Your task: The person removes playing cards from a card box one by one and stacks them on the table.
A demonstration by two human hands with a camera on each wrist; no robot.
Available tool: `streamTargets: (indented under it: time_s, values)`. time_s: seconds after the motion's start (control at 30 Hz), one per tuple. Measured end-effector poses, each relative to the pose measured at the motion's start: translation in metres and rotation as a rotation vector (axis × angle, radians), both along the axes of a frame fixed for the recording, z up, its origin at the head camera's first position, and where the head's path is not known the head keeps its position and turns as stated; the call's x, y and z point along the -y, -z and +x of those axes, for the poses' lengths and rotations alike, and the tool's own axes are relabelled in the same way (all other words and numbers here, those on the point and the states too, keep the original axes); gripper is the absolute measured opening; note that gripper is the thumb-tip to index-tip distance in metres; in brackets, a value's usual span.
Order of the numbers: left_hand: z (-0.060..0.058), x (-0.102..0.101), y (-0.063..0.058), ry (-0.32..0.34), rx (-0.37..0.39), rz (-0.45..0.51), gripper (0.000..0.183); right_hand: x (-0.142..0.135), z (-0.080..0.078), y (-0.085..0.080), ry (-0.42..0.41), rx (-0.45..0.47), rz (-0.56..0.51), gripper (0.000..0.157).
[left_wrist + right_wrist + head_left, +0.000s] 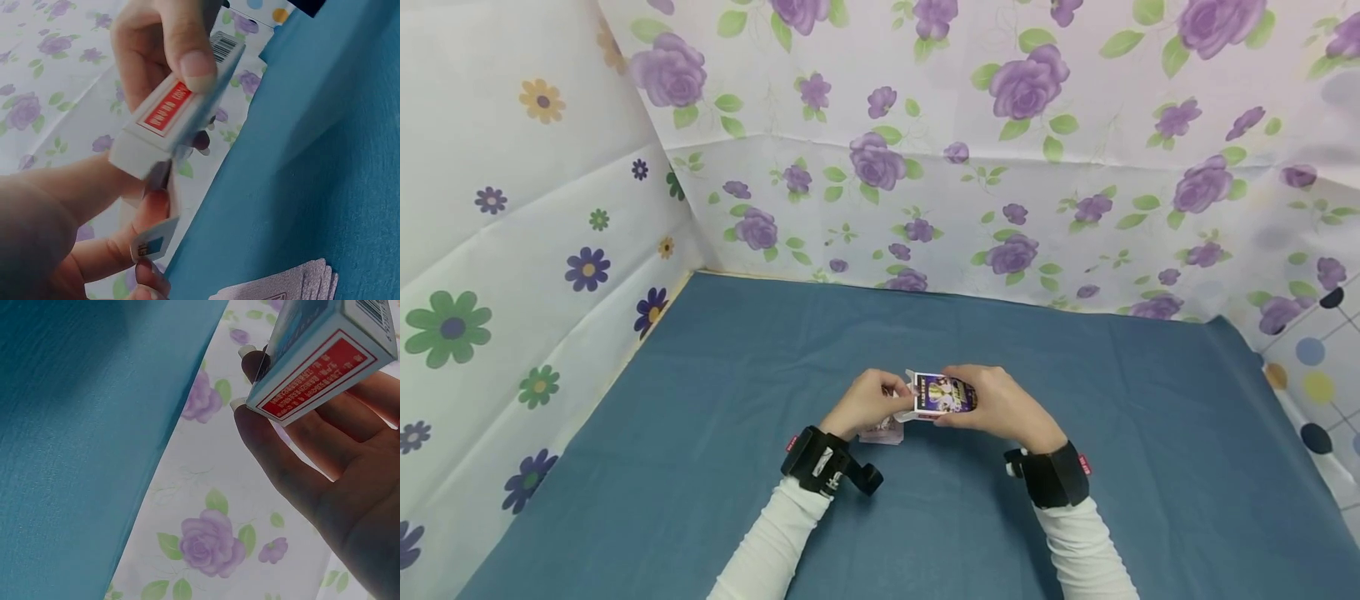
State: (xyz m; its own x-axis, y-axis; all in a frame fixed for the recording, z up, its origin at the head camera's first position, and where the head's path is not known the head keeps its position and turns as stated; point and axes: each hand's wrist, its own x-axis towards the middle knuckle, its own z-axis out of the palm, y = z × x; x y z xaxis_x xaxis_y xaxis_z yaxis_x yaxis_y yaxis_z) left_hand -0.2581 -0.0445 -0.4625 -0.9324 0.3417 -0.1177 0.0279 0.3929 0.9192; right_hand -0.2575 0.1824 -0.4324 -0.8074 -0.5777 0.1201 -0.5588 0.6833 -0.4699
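A small card box [945, 394] with a purple and yellow picture on its face is held above the table. My right hand [1002, 407] grips its closed end, thumb on one narrow side and fingers on the other. At the box's other end, my left hand [868, 404] has its fingertips around the opened white flap [156, 240]. One fingertip sits at the mouth of the box; the inside is hidden. Below the left hand lies a loosely squared stack of playing cards [884, 432], partly covered by that hand in the head view.
A blue cloth [737, 367] covers the table. Behind it hangs a white sheet with purple roses [880, 162], and another flowered sheet [452, 327] stands along the left edge. Black camera straps [1056, 477] are on both wrists.
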Motion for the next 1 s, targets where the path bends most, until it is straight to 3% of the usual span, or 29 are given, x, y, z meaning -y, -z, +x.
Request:
streamTargets:
  time_s: [0.3,0.5,0.77,1.0]
  values:
    - [-0.005,0.006,0.002,0.07,0.051,0.085,0.022,-0.001,-0.001,0.003,-0.001,0.01,0.004,0.063]
    - [-0.006,0.012,0.002,0.086,0.06,0.094,0.022,0.0,-0.003,0.004,-0.01,0.011,0.005,0.062]
    - [-0.006,0.019,-0.001,0.057,0.058,0.102,0.022,-0.001,-0.003,0.003,0.003,0.026,0.008,0.061]
    - [-0.008,0.02,-0.001,0.109,0.086,0.096,0.025,-0.001,-0.003,0.004,0.005,0.027,0.009,0.063]
